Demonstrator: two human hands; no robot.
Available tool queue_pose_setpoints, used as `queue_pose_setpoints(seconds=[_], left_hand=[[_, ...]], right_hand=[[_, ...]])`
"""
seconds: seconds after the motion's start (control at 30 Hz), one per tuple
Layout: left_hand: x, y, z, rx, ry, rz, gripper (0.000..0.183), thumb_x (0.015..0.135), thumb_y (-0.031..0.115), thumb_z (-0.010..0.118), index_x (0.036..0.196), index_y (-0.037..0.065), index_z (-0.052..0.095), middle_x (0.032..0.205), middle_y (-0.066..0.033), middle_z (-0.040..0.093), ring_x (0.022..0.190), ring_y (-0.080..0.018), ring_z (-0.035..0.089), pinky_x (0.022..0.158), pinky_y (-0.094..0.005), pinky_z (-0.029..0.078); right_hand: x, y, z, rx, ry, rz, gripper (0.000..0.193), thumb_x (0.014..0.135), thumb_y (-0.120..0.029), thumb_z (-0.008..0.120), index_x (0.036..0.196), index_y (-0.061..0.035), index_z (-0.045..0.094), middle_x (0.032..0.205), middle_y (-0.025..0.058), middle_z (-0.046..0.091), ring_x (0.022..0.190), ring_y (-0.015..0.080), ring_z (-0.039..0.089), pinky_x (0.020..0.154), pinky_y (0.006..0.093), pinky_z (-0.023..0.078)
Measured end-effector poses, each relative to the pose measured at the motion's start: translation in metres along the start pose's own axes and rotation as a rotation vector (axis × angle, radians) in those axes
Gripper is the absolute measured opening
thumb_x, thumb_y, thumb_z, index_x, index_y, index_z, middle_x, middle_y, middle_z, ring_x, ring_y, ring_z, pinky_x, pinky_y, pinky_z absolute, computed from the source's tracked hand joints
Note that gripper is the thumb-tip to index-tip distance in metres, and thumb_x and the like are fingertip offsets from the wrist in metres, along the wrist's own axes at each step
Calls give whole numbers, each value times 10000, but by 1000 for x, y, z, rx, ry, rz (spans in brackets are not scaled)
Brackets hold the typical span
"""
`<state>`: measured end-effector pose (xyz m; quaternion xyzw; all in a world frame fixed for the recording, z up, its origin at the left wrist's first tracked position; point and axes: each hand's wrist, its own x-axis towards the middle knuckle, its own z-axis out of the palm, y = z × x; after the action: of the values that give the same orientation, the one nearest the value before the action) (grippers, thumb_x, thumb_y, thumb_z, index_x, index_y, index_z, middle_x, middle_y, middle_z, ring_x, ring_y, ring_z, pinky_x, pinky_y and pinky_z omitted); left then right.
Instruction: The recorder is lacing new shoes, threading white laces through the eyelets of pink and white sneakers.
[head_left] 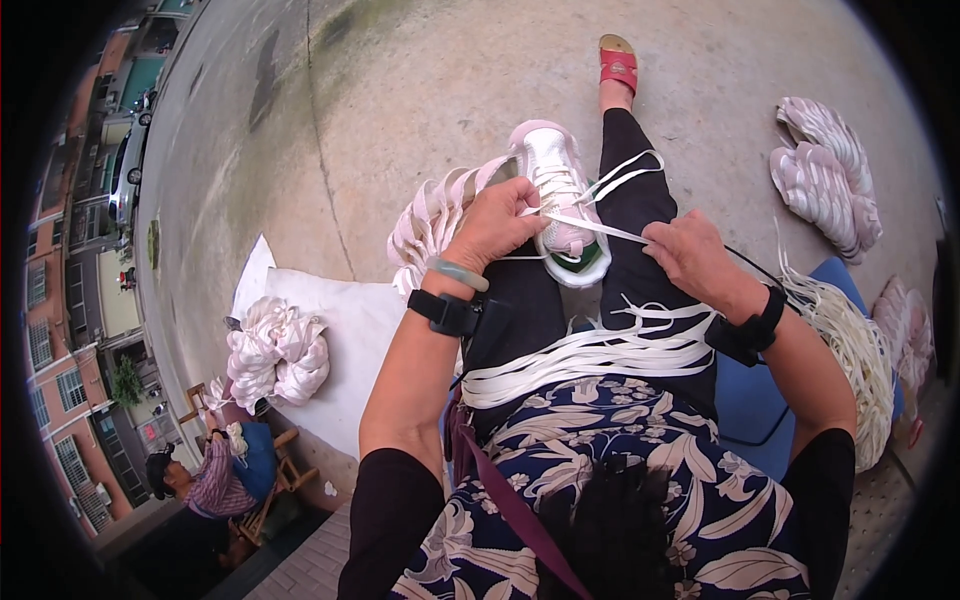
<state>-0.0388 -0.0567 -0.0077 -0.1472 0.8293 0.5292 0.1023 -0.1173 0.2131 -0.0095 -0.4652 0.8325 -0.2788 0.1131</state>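
Kinda neat: one white lace [612, 230] is held taut, pinched in the fingers of both the left hand [505, 222] and right hand [692, 258], forearms angled inward. One pink-and-white shoe [552, 160] is positioned between them, toe far. Laces [590, 360], too many to count, are draped nearer, across the lap. Outdoor concrete [450, 70] all around; one other person [222, 485] is seated near left.

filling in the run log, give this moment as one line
left hand: pinching white lace at shoe | right hand: holding same lace | loose laces: across lap
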Motion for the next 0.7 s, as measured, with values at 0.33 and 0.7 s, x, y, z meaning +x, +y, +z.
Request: queue_pose_setpoints(seconds=[0.33,0.7], left_hand=[[-5,5,-5,-480,-66,-243,168,821,196,620,744,47,609,647,20,546,499,-35,435,445,-179,330],[1,-8,13,-163,94,-64,143,702,162,677,750,60,588,772,-2,526,552,-75,464,482,-197,374]], right_hand=[[-2,2,-14,104,-157,-88,59,759,-145,617,740,-101,583,604,82,563,634,299,555,646,382,370],[-4,1,-27,656,-295,311,218,860,-210,549,805,-1,581,544,113,492,476,181,506,508,314,426]])
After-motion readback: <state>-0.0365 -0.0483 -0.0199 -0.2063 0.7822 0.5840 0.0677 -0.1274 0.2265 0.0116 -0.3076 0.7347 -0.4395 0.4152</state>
